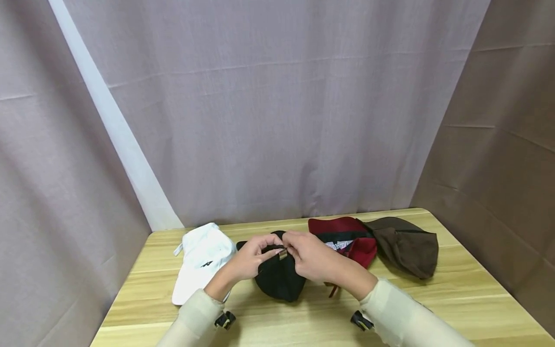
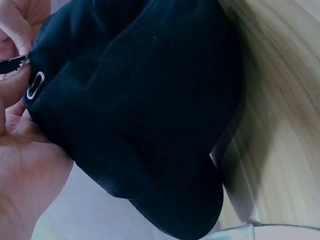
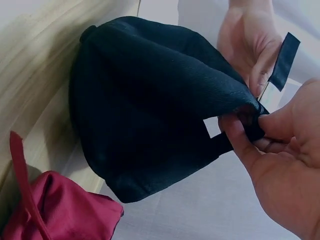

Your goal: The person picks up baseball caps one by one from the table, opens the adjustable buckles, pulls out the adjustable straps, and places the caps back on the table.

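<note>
A black baseball cap (image 1: 279,284) is held up between both hands, its crown toward the wearer and its back opening upward. With thumb and fingers, the left hand (image 1: 253,258) pinches the back edge near the metal clasp (image 2: 22,61). Opposite it, the right hand (image 1: 314,255) grips the adjusting strap at the other side of the opening. The loose strap end (image 3: 285,62) sticks out past the fingers in the right wrist view. A metal-rimmed eyelet (image 2: 36,85) shows beside the clasp. Some fingertips are hidden behind the fabric.
To the left lies a white cap (image 1: 204,260) on the wooden table (image 1: 303,327). A red cap (image 1: 342,225) lies to the right, touching a brown cap (image 1: 409,246). Grey curtains (image 1: 277,120) hang behind the table, with a brown one (image 1: 498,159) along the right.
</note>
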Motion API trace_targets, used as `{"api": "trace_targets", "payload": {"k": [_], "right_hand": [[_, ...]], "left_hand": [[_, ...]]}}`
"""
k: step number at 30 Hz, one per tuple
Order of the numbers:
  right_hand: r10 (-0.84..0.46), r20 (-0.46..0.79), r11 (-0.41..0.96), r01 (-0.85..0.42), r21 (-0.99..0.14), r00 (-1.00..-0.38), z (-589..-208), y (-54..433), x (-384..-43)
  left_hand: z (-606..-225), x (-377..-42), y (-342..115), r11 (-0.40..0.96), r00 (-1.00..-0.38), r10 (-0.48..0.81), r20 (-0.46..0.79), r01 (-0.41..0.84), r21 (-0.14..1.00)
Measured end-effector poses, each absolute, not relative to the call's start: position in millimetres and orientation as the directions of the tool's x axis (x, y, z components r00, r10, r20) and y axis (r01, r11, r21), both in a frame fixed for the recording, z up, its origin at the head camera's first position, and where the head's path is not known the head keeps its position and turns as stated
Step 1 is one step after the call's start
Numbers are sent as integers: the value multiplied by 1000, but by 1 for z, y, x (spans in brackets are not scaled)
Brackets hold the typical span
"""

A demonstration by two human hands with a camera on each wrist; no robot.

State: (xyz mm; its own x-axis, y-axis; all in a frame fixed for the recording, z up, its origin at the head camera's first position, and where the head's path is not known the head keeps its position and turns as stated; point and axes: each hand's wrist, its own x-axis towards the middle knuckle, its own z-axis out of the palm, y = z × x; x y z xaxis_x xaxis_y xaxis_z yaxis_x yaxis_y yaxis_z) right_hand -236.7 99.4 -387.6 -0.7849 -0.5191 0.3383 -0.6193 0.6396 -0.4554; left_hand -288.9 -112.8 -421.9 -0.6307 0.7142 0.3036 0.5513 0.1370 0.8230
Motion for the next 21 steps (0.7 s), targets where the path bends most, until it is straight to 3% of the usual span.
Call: {"api": "trace_targets", "payload": {"k": [21], "right_hand": [[-537, 341, 602, -634, -486, -772, -391, 103, -240]], "left_hand": [[-424, -288, -115, 139, -630, 716, 300, 550, 823]]}}
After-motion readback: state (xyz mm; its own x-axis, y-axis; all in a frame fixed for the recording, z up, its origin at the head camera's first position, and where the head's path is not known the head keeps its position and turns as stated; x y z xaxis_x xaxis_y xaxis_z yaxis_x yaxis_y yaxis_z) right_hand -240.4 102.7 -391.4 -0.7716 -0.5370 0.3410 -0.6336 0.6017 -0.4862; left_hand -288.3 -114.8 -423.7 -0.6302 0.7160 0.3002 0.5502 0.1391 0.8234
